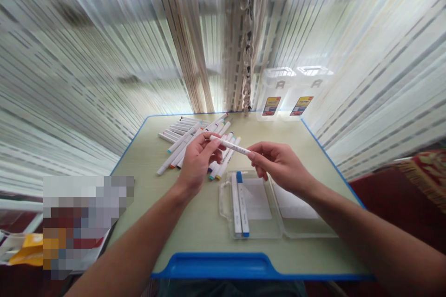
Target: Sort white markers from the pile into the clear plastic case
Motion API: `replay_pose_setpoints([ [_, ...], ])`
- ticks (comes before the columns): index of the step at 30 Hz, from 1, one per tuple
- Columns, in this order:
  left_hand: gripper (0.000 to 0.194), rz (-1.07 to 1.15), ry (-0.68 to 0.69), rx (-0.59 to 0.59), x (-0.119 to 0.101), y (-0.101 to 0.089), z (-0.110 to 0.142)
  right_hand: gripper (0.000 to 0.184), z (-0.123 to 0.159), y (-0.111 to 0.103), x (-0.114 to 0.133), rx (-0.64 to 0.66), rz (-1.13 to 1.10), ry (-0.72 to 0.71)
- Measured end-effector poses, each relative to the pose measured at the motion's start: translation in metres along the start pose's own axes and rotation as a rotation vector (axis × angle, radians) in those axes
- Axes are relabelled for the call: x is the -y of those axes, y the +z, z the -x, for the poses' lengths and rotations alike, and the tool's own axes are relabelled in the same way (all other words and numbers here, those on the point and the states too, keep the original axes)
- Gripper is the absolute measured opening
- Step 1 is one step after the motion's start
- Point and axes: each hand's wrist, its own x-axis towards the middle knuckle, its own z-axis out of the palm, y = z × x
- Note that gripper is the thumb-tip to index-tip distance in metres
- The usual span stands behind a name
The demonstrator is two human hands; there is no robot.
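Observation:
A white double-ended marker (230,145) lies crosswise between my hands. My left hand (197,164) grips its left part, and my right hand (280,164) pinches its right end with the fingertips. Below my right hand, an open clear plastic case (256,204) lies on the table. Two white markers with blue caps (239,204) sit side by side in its left half. A loose pile of white markers with coloured caps (184,141) spreads just beyond my left hand, and my hand hides part of it.
The pale green desk (195,229) has a blue edge and a blue lip at the front. Sheer striped curtains (97,79) hang around its far and side edges. Clear plastic boxes (278,95) stand behind the far right corner. A red patterned cloth (427,178) lies to the right.

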Motion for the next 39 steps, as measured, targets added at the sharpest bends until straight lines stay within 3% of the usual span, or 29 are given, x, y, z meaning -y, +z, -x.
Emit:
replay_pose_setpoints([
  [5,0.019,-0.016,-0.028,-0.001,0.002,-0.007,0.002,0.030,-0.008,-0.007,-0.002,-0.136,-0.196,0.050],
  [10,0.024,0.097,-0.092,0.138,0.005,-0.008,0.004,0.024,-0.013,-0.016,-0.004,-0.232,-0.417,0.109],
  [19,0.023,0.212,-0.112,0.314,0.005,-0.006,0.010,0.022,-0.016,-0.018,-0.005,-0.206,-0.494,0.238],
  [30,0.024,0.179,-0.108,0.305,0.004,-0.006,0.011,0.019,-0.015,-0.017,-0.004,-0.181,-0.500,0.215],
  [39,0.020,0.290,-0.215,0.332,0.007,-0.009,0.011,0.014,-0.013,-0.016,-0.004,-0.133,-0.522,0.195],
])
